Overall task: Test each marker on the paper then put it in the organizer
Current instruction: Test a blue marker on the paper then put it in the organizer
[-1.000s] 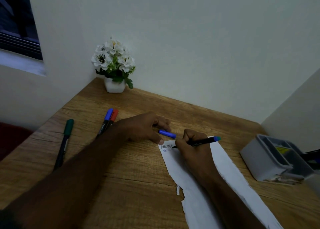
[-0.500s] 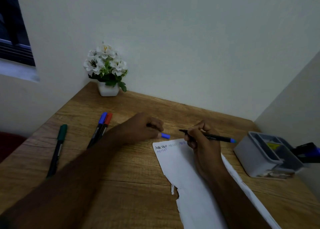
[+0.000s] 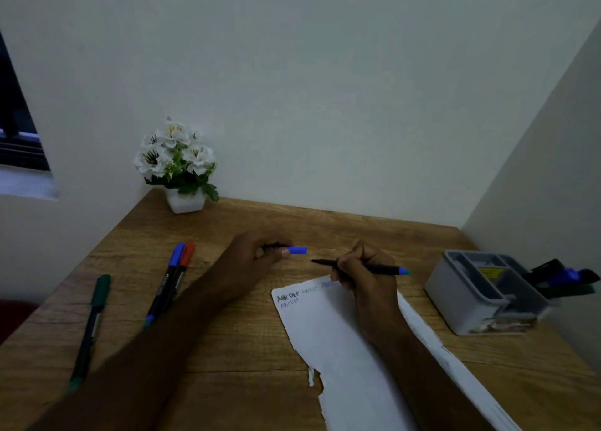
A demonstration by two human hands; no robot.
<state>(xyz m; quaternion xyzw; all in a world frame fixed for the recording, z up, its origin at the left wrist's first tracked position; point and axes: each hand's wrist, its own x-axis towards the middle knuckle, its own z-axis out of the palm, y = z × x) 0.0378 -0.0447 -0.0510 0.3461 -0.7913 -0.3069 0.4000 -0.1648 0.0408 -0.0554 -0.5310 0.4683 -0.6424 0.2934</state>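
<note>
1. The right hand point(image 3: 364, 277) is gripping an uncapped black marker point(image 3: 380, 269) with a blue end, holding it almost level with its tip pointing toward 9 o'clock, just above the far edge of the paper point(image 3: 341, 342).
2. The left hand point(image 3: 257, 251) is pinching the blue cap point(image 3: 297, 250) between thumb and fingers, with the cap sticking out toward 3 o'clock, near the marker's tip but apart from it.
3. The paper is lying on the wooden tabletop point(image 3: 247, 349) under the right forearm, torn along its near left edge, with short rows of dark and blue letters showing at its far left corner.
4. The grey organizer point(image 3: 468, 297) is sitting at 3 o'clock of the paper, with several dark and blue markers leaning out of its right compartment; they are blurred.
5. A blue-capped marker point(image 3: 166, 282) and a red-capped marker point(image 3: 185, 261) are lying side by side, touching, at 9 o'clock of the left hand.
6. A green marker point(image 3: 92, 323) is lying farther out toward 9 o'clock, well apart from that pair.
7. A white pot of white flowers point(image 3: 177, 163) is standing at 11 o'clock in the corner.
</note>
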